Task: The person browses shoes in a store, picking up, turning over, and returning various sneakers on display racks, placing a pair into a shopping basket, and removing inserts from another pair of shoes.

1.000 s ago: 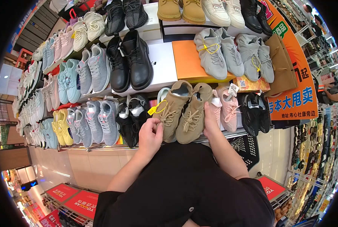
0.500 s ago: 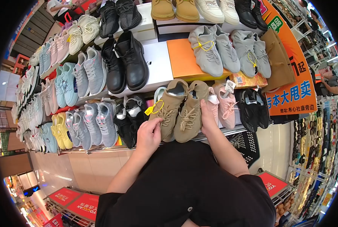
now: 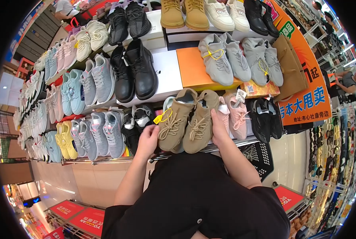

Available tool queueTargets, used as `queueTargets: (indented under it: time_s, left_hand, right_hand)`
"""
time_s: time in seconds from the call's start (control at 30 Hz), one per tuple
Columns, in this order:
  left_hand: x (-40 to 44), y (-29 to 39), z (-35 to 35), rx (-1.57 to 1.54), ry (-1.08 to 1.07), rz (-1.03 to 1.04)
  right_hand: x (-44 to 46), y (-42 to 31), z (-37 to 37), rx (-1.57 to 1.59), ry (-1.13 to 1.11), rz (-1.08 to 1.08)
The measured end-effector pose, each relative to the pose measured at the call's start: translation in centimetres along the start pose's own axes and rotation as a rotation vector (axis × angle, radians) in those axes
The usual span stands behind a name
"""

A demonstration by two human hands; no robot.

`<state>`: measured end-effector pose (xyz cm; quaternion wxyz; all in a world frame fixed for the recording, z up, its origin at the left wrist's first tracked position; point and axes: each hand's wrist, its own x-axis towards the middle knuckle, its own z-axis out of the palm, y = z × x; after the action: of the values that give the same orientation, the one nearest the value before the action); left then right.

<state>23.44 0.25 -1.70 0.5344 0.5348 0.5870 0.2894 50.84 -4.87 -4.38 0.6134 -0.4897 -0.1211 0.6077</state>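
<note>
A pair of brown lace-up sneakers, the left sneaker (image 3: 173,125) and the right sneaker (image 3: 200,125), stands side by side, toes toward me, at the front edge of the display. My right hand (image 3: 220,129) is closed against the outer side of the right sneaker, thumb in front, its other fingers mostly hidden. My left hand (image 3: 148,140) is beside the left sneaker with fingers curled in; whether it holds anything is hidden. A yellow tag (image 3: 160,118) looped on the left sneaker is just above those fingertips. A pale blue shoe (image 3: 168,102) shows partly behind the pair.
Black shoes (image 3: 140,119) flank the pair on the left and pink sneakers (image 3: 237,115) on the right. Behind are black boots (image 3: 143,71), an orange box (image 3: 190,65) and grey sneakers (image 3: 215,59). A black perforated stool (image 3: 261,157) stands below at right.
My left hand has drawn back leftward from the front of the left sneaker to its side. My right hand stays at the right sneaker. The view has shifted slightly.
</note>
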Motion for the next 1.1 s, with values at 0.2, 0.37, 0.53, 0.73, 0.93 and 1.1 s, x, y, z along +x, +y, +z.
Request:
queueTargets:
  time_s: [0.2,0.37,0.53,0.73,0.93,1.1]
  left_hand:
    - [-2.2,2.2,1.0,-0.451,-0.350,-0.098]
    - [-3.3,3.7,1.3,-0.904,-0.433,-0.143]
    - [0.3,4.8,3.9,-1.113,-0.434,0.005]
    - [7.6,6.5,5.9,-1.100,-0.247,0.010]
    - [12.1,7.9,7.8,-0.954,-0.102,0.032]
    - [11.6,8.9,7.8,-0.606,0.029,-0.070]
  right_hand:
    - [-1.1,-0.4,-0.3,0.003,0.012,-0.075]
    - [-3.5,-2.2,-0.2,0.183,-0.213,-0.241]
    - [-3.7,-4.8,3.8,-0.018,-0.297,-0.237]
    - [3.2,-6.0,6.0,-0.184,-0.091,-0.156]
    - [7.9,-5.6,7.4,-0.003,-0.040,-0.162]
    - [8.6,-4.5,6.7,-0.075,0.020,-0.118]
